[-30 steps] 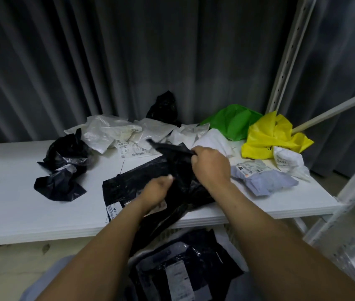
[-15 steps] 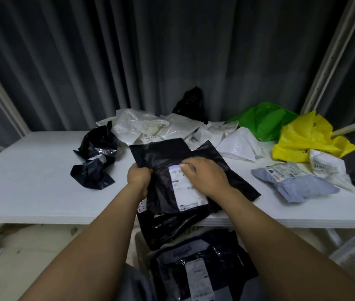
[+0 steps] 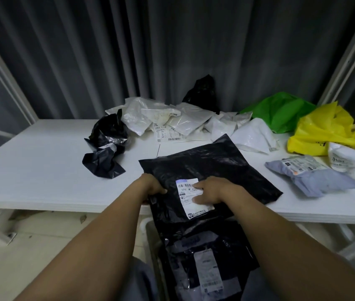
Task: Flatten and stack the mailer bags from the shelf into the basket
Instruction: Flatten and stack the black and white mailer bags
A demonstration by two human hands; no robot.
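A black mailer bag (image 3: 211, 164) with a white shipping label (image 3: 190, 197) lies spread flat on the white shelf (image 3: 41, 170), its near end hanging over the front edge. My left hand (image 3: 153, 187) grips the bag's left edge, thumb on top. With straight fingers, my right hand (image 3: 210, 191) presses on the label. Below the shelf edge stands the basket (image 3: 148, 229), holding flattened black mailers (image 3: 204, 257) with labels.
Crumpled black bags (image 3: 107, 144) lie to the left. White bags (image 3: 157, 116) and another black bag (image 3: 202, 92) are piled at the back. Green (image 3: 280, 109), yellow (image 3: 324, 133), lilac (image 3: 315, 181) and small white (image 3: 346, 161) bags sit at the right. Shelf uprights (image 3: 346, 51) flank both sides.
The black bag went from bunched between my hands to spread flat on the shelf. My right hand moved onto its label, and my left hand shifted to its left edge.
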